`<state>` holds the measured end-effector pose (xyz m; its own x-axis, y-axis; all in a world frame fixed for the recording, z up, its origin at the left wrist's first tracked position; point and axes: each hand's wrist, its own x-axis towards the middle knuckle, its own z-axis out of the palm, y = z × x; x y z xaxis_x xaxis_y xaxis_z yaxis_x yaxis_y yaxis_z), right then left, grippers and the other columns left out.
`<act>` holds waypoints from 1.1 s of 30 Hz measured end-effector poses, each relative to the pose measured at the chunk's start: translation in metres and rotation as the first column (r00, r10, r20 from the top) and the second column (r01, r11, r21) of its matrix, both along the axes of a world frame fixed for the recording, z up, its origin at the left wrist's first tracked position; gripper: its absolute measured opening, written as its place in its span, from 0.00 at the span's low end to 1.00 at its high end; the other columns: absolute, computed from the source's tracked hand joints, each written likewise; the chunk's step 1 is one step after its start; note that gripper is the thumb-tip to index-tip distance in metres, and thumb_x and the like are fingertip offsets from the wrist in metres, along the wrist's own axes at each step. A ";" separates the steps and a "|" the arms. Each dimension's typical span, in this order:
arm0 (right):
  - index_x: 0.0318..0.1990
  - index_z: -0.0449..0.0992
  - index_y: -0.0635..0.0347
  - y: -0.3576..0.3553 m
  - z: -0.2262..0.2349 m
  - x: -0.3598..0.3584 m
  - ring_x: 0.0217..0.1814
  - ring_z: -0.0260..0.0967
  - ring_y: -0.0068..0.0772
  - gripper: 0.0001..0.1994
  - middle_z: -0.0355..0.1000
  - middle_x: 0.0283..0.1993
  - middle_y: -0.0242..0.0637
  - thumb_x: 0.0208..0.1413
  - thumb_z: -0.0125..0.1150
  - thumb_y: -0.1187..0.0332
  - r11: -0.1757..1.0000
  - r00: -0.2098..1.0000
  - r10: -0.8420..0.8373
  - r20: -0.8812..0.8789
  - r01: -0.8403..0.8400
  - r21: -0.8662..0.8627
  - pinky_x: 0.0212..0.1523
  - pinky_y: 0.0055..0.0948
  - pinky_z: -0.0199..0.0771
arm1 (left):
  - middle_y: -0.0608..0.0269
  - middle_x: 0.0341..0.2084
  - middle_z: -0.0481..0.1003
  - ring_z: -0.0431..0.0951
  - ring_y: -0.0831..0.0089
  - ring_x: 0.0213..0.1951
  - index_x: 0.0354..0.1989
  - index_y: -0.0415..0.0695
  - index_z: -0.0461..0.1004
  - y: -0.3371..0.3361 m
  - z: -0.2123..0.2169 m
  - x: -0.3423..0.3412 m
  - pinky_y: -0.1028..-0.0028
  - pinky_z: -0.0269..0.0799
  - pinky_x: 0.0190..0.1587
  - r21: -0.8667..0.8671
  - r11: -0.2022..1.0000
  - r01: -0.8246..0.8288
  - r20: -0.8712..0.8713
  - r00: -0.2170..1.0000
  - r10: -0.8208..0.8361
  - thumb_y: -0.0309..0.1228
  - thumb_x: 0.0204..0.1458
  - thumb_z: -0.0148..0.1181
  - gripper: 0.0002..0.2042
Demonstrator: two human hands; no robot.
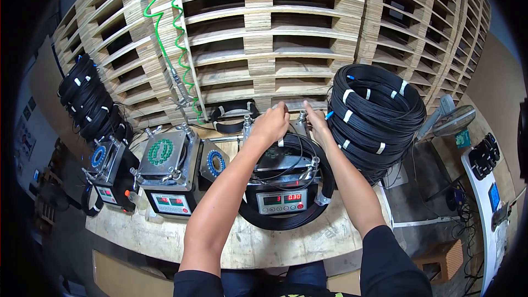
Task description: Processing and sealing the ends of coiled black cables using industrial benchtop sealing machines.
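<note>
My left hand (271,125) is closed above the back of a test machine (283,199) with a lit red display; what its fingers pinch is too small to make out. Close by on its right, my right hand (317,119) has one digit pointing up and the other fingers curled and partly hidden, beside a metal post. Around the machine lies a coil of black cable (286,221), its thin loose strands looping across the machine top beneath my hands. White tape binds part of the coil.
A tall stack of black cable coils (379,124) stands right of my right arm. Two similar machines (165,179) (107,170) sit to the left, with another coil stack (87,99) beyond. Pallets (258,33) rise behind the bench; a green spiral hose (159,27) hangs there. A fan (454,120) is at right.
</note>
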<state>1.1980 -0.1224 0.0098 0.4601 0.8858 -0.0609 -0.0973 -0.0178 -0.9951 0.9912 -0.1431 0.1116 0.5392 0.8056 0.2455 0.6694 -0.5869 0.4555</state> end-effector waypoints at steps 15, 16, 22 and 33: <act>0.32 0.72 0.45 -0.011 -0.006 0.010 0.31 0.61 0.21 0.18 0.66 0.26 0.22 0.59 0.61 0.43 0.984 0.982 -0.076 -0.173 0.046 -0.174 0.39 0.33 0.60 | 0.39 0.40 0.79 0.79 0.39 0.44 0.46 0.39 0.71 -0.002 0.001 0.006 0.48 0.75 0.48 0.035 0.999 0.013 -0.004 1.000 -0.013 0.37 0.61 0.48 0.14; 0.32 0.73 0.45 -0.010 -0.007 0.009 0.32 0.61 0.20 0.18 0.66 0.27 0.22 0.59 0.61 0.43 0.989 0.971 -0.075 -0.226 0.044 -0.138 0.39 0.33 0.61 | 0.39 0.40 0.79 0.79 0.40 0.45 0.46 0.39 0.71 0.000 0.000 0.006 0.48 0.75 0.48 0.032 0.999 0.014 -0.005 1.000 -0.014 0.36 0.61 0.48 0.14; 0.33 0.73 0.47 -0.012 -0.006 0.014 0.32 0.62 0.20 0.17 0.65 0.28 0.22 0.63 0.59 0.45 0.997 0.994 -0.014 -0.104 0.005 -0.082 0.40 0.35 0.65 | 0.40 0.40 0.79 0.79 0.39 0.44 0.47 0.40 0.71 0.001 -0.002 0.009 0.48 0.74 0.48 0.027 0.999 0.025 0.001 1.000 -0.025 0.35 0.60 0.50 0.13; 0.50 0.72 0.59 -0.036 -0.020 0.015 0.44 0.68 0.29 0.28 0.71 0.43 0.35 0.66 0.50 0.39 0.990 0.990 0.139 0.037 -0.138 -0.030 0.49 0.30 0.68 | 0.45 0.51 0.77 0.78 0.49 0.52 0.57 0.42 0.71 0.037 -0.010 -0.001 0.57 0.72 0.56 -0.176 0.934 0.310 0.342 0.909 -0.237 0.41 0.66 0.48 0.19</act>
